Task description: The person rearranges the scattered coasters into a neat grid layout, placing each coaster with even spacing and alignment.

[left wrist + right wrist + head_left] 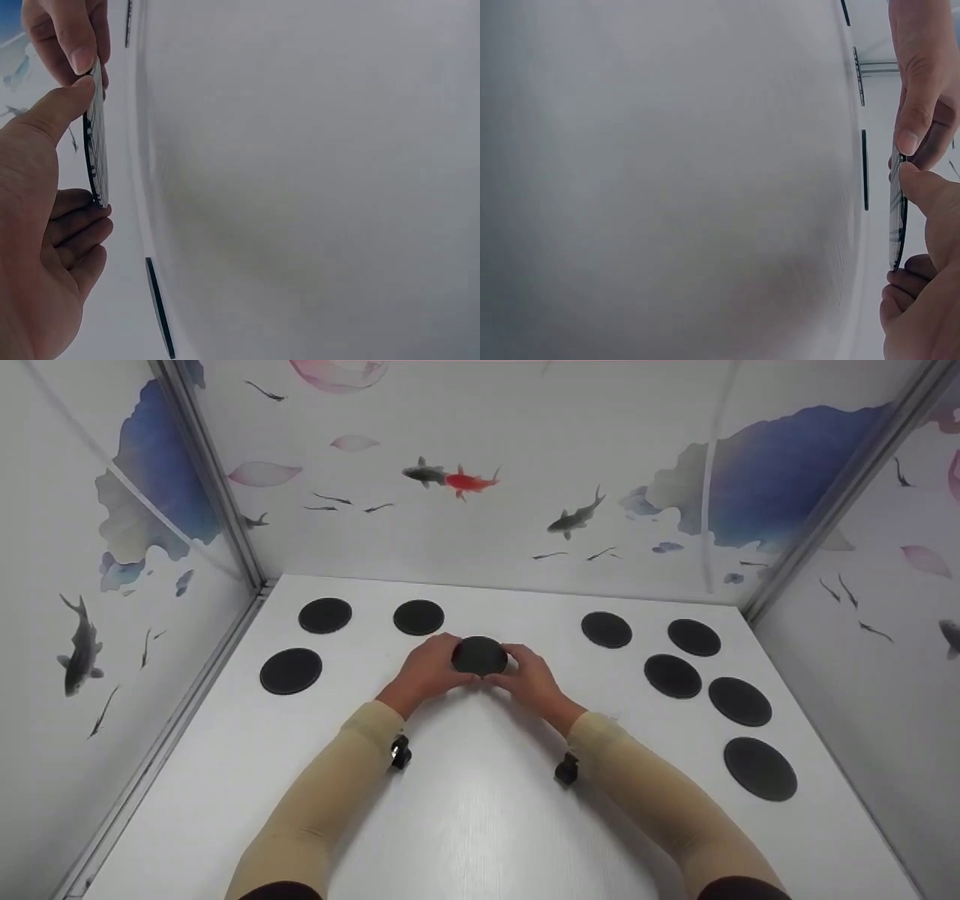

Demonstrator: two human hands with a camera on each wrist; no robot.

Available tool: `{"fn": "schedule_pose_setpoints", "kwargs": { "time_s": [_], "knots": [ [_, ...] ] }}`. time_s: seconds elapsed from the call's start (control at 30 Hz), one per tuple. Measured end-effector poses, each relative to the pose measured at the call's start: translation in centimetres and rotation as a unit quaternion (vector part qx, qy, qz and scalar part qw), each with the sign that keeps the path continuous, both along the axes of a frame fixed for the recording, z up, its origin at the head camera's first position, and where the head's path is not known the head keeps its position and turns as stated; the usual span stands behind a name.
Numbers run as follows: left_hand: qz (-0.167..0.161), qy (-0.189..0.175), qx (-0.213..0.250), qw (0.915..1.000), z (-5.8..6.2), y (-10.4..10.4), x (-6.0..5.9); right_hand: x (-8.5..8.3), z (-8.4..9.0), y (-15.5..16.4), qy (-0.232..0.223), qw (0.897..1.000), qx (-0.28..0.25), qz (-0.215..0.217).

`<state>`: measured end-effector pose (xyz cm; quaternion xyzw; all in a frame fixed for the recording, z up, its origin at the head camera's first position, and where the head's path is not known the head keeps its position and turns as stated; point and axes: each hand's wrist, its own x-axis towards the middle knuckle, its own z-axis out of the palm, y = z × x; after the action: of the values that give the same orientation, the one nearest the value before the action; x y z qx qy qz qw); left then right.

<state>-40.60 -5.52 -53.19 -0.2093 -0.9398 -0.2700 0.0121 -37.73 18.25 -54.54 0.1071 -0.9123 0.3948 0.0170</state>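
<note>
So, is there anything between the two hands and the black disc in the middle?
No, nothing visible. The left hand and right hand already hold the disc by its edges, lifted off the white table.

Being held at mid-table: a round black disc [479, 655], thin and flat, matte on its dark upper face. Lying level, lifted just clear of the white tabletop [480, 810], pinched at its left rim by the left hand [426, 667] and at its right rim by the right hand [531, 675]. Showing edge-on in the left wrist view as a thin sliver [96, 135] with a pale, patterned underside, thumb at one rim and fingers at the other. Appearing the same way, edge-on, in the right wrist view [897, 217], clamped between thumb and fingertips.
</note>
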Motion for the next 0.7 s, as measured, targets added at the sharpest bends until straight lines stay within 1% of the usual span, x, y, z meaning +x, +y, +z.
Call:
{"fn": "schedule_pose_setpoints", "kwargs": {
  "time_s": [0.13,0.27,0.4,0.53,0.7],
  "knots": [
    [0.005,-0.015,0.000,0.9999,-0.2,0.2,0.1,0.0,-0.1,0.1,-0.020,1.000,-0.002,0.001],
    [0.005,-0.020,-0.020,0.9996,-0.2,0.5,0.2,0.0,-0.3,0.2,-0.040,0.999,-0.009,-0.002],
    [0.004,-0.025,-0.036,0.9990,-0.2,0.8,0.3,-0.1,-0.4,0.1,-0.050,0.999,-0.004,-0.006],
    [-0.001,-0.024,-0.047,0.9986,-0.5,1.0,0.0,-0.2,-0.5,-0.2,-0.045,0.999,0.015,-0.002],
    [-0.015,0.001,-0.067,0.9976,-0.8,1.1,-0.3,-0.2,-0.5,-0.5,-0.024,0.999,0.048,0.008]
  ]
}}
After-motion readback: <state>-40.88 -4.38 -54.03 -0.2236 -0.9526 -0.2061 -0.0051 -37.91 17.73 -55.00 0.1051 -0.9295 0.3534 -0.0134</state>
